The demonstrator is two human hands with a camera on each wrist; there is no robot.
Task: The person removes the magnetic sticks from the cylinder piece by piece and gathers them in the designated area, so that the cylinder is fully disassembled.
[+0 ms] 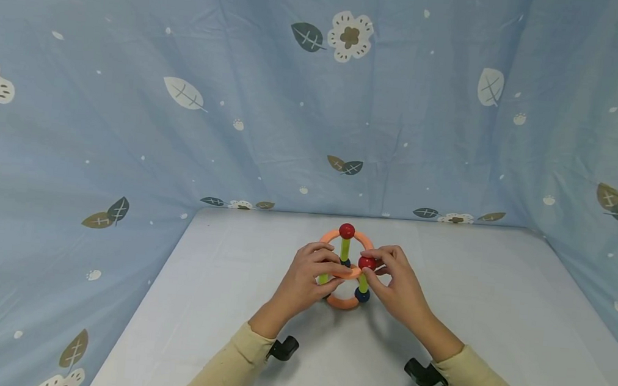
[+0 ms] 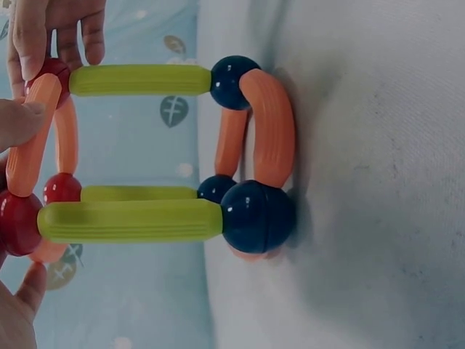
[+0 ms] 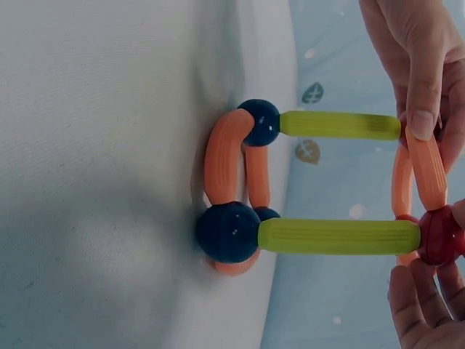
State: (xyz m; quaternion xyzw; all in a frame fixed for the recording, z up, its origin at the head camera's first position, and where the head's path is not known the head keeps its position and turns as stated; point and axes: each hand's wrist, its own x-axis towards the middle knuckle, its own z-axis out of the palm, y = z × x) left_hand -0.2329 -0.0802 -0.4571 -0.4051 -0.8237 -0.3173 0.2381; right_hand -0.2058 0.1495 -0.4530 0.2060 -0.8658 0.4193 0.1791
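Observation:
Both hands are on a toy frame of balls and sticks standing on the table. Its lower ring has blue balls (image 2: 259, 217) joined by curved orange sticks, with green sticks (image 3: 338, 236) rising to red balls. My left hand (image 1: 304, 278) grips the curved orange stick (image 3: 427, 171) at the front of the top ring, covering the left red ball (image 2: 18, 222) in the head view. On the right, my right hand (image 1: 400, 287) pinches the front right red ball (image 1: 367, 264) between thumb and fingers. The rear red ball (image 1: 347, 231) stands free of both hands.
The white table (image 1: 211, 307) runs back to a blue patterned cloth (image 1: 273, 92), which hangs behind and at the sides. Black wrist mounts (image 1: 283, 348) sit at both sleeve cuffs, low over the table.

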